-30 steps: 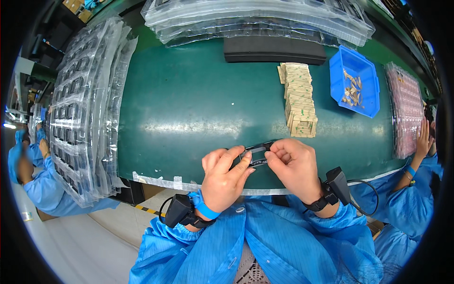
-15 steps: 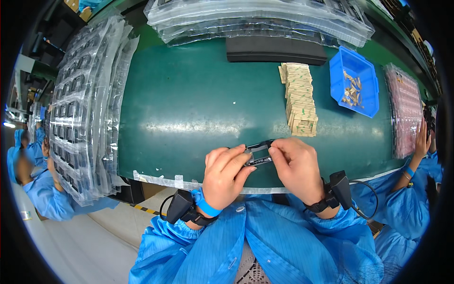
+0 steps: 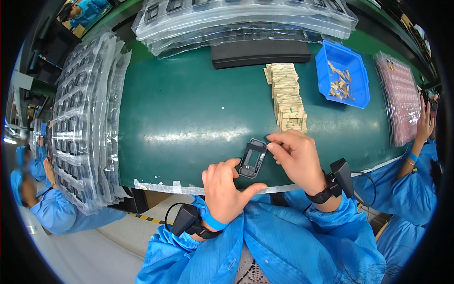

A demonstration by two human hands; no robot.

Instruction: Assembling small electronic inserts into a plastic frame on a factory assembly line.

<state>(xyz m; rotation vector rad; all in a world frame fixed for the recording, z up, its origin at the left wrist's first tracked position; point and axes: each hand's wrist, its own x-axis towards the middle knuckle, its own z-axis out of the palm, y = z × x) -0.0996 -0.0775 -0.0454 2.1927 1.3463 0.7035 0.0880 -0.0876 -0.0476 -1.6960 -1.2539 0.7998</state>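
A small black rectangular plastic housing (image 3: 248, 168) with a window in it lies tilted on the green bench top, between my hands. My left hand (image 3: 224, 188) is open beside its lower left, thumb spread away and fingertips close to its edge. At the upper right corner of the housing, my right hand (image 3: 296, 155) has thumb and index finger pinched together. Whatever is between those fingertips is too small to make out. Just beyond the right hand runs a row of overlapping tan adhesive pieces (image 3: 286, 97) with green marks.
A blue bin (image 3: 364, 87) holding tan scraps stands at the far right, near pink trays (image 3: 399, 94). Clear trays of black parts are stacked at left (image 3: 78, 123) and at the back (image 3: 246, 33). A black flat case (image 3: 260, 53) lies behind the tan row. Co-workers sit on both sides.
The housing has turned more upright and now lies on the bench. My left hand has let go and spread its thumb; the right has shifted slightly upward. The whole view has moved a little.
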